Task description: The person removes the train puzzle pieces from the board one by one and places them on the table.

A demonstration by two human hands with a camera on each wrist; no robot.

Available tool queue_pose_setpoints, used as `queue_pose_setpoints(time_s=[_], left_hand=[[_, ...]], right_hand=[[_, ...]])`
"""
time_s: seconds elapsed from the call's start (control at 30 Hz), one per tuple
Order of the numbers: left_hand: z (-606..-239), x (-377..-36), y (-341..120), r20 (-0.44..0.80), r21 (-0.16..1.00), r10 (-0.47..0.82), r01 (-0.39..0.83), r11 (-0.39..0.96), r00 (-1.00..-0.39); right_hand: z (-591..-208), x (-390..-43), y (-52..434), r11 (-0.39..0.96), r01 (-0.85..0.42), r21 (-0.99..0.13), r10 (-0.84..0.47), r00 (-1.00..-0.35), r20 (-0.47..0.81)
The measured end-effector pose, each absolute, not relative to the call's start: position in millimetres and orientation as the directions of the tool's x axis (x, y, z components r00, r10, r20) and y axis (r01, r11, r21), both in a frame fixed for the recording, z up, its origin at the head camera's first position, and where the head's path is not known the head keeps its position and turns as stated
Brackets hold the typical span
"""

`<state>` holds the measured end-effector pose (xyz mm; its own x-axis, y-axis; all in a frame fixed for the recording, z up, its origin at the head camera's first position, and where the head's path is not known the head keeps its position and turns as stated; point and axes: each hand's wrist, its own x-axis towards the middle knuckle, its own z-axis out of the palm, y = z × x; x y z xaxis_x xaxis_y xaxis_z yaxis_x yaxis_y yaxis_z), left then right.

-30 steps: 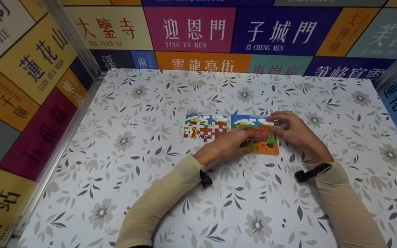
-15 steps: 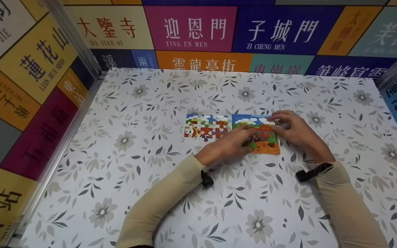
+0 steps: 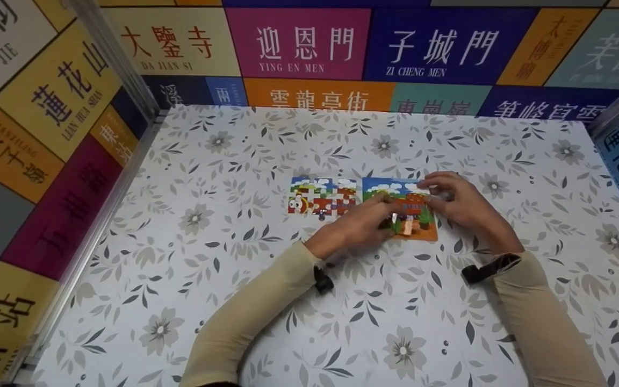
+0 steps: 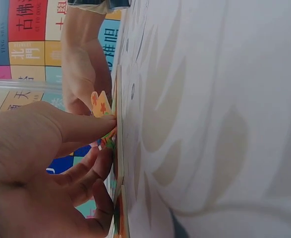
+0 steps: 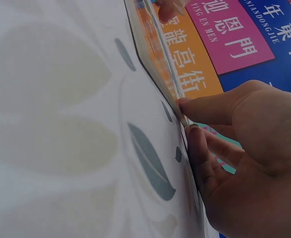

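Note:
A jigsaw puzzle (image 3: 426, 232) printed with sky, a red train and orange ground lies on the table. My left hand (image 3: 350, 227) reaches over its left part and pinches a puzzle piece (image 4: 101, 103), orange with stars, which stands tilted up from the puzzle's surface. My right hand (image 3: 461, 203) holds the puzzle's right edge, thumb and forefinger meeting at the rim in the right wrist view. To the left lies a second group of puzzle pieces (image 3: 317, 205), with a smiling train face and an uneven lower border. My left hand hides part of the first puzzle.
The table (image 3: 266, 301) has a white cloth with grey flowers and leaves. Panels with large Chinese characters (image 3: 304, 45) stand along the back and both sides. Dark straps (image 3: 323, 280) sit at both wrists, over beige sleeves.
The orange piece in the lower part of the puzzle has tipped up under my left fingers and now catches the light. Both hands have stayed almost where they were.

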<state>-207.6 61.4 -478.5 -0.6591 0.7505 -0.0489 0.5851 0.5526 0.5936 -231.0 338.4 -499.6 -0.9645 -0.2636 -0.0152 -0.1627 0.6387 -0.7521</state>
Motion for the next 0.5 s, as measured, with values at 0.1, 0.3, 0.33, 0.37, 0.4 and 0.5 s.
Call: queue_pose_setpoints(time_s=[0.1, 0.3, 0.33, 0.37, 0.4, 0.5], left_hand=[[-479.1, -207.3, 61.3, -0.045, 0.583, 0.752, 0.594, 0.554, -0.657], [-480.1, -206.7, 62.7, -0.049, 0.564, 0.742, 0.594, 0.573, -0.669], [-480.2, -206.2, 62.9, -0.047, 0.56, 0.74, 0.596, 0.575, -0.67], [-480.5, -205.7, 63.1, -0.042, 0.556, 0.74, 0.6, 0.576, -0.671], [-480.5, -205.4, 63.2, -0.038, 0.551, 0.739, 0.603, 0.577, -0.673], [-480.3, -204.1, 63.7, -0.029, 0.541, 0.737, 0.61, 0.579, -0.675]], right_hand=[[-499.7, -231.4, 338.8, 0.644, -0.156, -0.749, -0.258, -0.966, -0.021], [-500.3, -230.9, 339.8, 0.645, -0.161, -0.747, -0.26, -0.965, -0.017], [-500.2, -230.8, 339.8, 0.643, -0.162, -0.749, -0.263, -0.965, -0.017], [-500.2, -230.6, 339.8, 0.642, -0.162, -0.749, -0.263, -0.965, -0.016], [-500.3, -230.7, 339.6, 0.641, -0.162, -0.75, -0.262, -0.965, -0.015], [-500.3, -230.8, 338.4, 0.627, -0.161, -0.763, -0.264, -0.964, -0.014]])
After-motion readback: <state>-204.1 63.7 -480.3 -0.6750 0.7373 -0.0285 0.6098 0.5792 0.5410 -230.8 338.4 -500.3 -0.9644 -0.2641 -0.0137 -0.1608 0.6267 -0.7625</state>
